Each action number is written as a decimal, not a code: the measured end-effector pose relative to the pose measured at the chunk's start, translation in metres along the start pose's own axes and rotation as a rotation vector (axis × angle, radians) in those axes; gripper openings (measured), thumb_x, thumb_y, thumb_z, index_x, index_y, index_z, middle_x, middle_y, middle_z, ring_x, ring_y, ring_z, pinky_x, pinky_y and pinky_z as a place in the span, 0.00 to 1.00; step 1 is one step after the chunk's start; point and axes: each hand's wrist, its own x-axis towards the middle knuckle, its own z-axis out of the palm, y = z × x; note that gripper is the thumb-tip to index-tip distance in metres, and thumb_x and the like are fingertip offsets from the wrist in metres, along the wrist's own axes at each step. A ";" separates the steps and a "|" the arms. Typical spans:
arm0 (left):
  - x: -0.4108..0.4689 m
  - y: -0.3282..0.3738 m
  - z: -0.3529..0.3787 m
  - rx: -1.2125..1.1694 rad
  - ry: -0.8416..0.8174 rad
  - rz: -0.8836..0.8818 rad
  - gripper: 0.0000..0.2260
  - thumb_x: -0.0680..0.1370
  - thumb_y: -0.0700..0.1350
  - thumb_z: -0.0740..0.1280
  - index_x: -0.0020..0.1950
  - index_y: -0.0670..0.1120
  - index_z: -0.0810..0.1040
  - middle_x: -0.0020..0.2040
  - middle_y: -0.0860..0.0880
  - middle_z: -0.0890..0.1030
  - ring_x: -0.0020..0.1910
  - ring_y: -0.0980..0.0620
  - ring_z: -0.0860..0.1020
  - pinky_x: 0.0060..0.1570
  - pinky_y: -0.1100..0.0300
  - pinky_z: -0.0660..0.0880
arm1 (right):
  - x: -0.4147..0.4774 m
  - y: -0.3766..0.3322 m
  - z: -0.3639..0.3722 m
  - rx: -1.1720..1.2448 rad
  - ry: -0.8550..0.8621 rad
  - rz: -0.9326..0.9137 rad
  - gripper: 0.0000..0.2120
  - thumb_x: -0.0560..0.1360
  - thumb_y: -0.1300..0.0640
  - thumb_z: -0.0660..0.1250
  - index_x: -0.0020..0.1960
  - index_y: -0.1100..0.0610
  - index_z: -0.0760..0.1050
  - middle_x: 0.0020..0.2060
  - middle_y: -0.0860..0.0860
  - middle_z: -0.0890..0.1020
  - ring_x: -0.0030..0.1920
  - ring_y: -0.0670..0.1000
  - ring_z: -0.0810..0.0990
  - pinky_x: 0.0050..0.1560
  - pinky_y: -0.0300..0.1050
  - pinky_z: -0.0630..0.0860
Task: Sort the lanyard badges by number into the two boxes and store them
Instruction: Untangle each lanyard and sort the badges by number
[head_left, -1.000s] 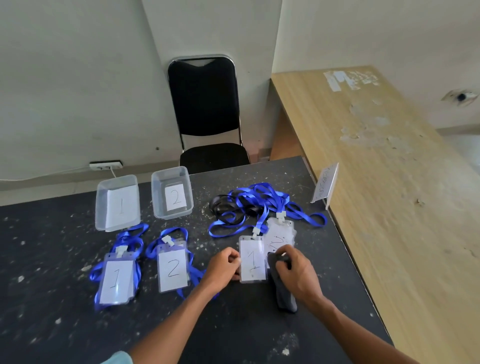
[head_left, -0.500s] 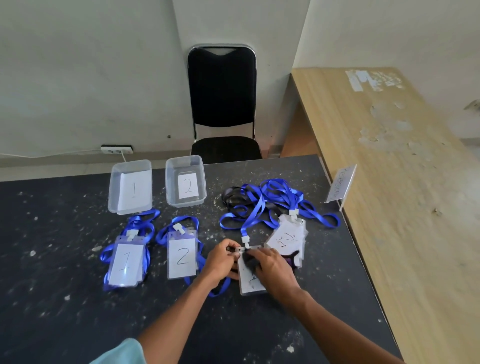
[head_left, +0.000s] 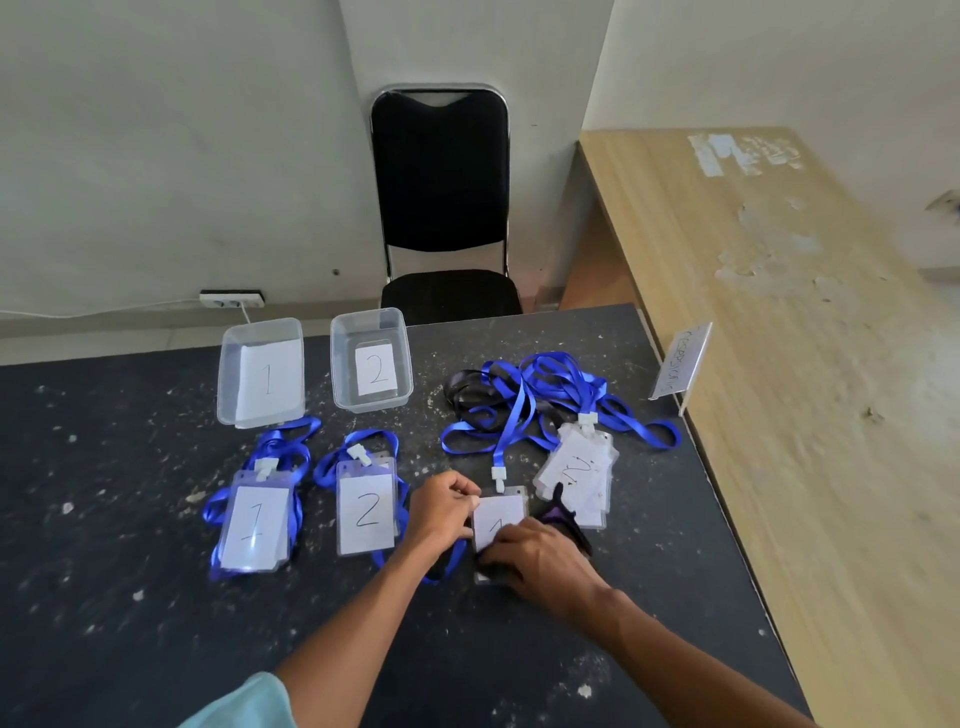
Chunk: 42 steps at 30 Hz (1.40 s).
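Observation:
Two clear boxes stand at the table's back: box 1 (head_left: 228, 395) and box 2 (head_left: 402, 358). Below them lie a stack of "1" badges (head_left: 254, 525) and a stack of "2" badges (head_left: 366, 512), each with blue lanyards. My left hand (head_left: 441, 506) pinches the upper left edge of a "1" badge (head_left: 501, 517) lying on the table. My right hand (head_left: 540, 561) covers that badge's lower part, fingers curled on it. A dark object (head_left: 563, 519) lies under my right hand. Further right lies a pile of badges marked "2" (head_left: 576, 470) amid tangled blue lanyards (head_left: 561, 384).
A black chair (head_left: 441, 208) stands behind the dark speckled table (head_left: 104, 623). A wooden table (head_left: 805, 364) adjoins on the right, with a small sign holder (head_left: 680, 366) at the seam. A power strip (head_left: 231, 299) lies on the floor by the wall.
My right hand has slid left from the dark object onto the lower part of the "1" badge. The left hand stays at the badge's left edge. The camera has shifted.

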 end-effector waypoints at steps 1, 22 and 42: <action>0.000 -0.001 -0.001 0.005 0.001 0.010 0.04 0.77 0.35 0.69 0.46 0.43 0.81 0.45 0.45 0.83 0.45 0.51 0.82 0.33 0.58 0.82 | -0.003 0.002 -0.003 -0.005 -0.037 -0.013 0.14 0.75 0.50 0.62 0.59 0.44 0.79 0.52 0.44 0.80 0.52 0.50 0.77 0.52 0.47 0.77; 0.009 -0.004 -0.008 -0.104 -0.012 0.033 0.05 0.78 0.33 0.67 0.49 0.39 0.83 0.46 0.43 0.85 0.42 0.50 0.84 0.35 0.59 0.82 | 0.026 -0.004 -0.010 0.165 0.267 0.397 0.18 0.79 0.58 0.60 0.67 0.49 0.75 0.57 0.49 0.77 0.57 0.54 0.76 0.58 0.48 0.75; 0.017 -0.005 -0.008 -0.098 -0.034 -0.007 0.06 0.80 0.35 0.66 0.48 0.41 0.82 0.46 0.43 0.84 0.43 0.50 0.85 0.39 0.56 0.84 | 0.034 -0.004 -0.016 0.057 0.221 0.592 0.15 0.78 0.63 0.58 0.61 0.53 0.75 0.59 0.51 0.73 0.56 0.56 0.73 0.51 0.50 0.76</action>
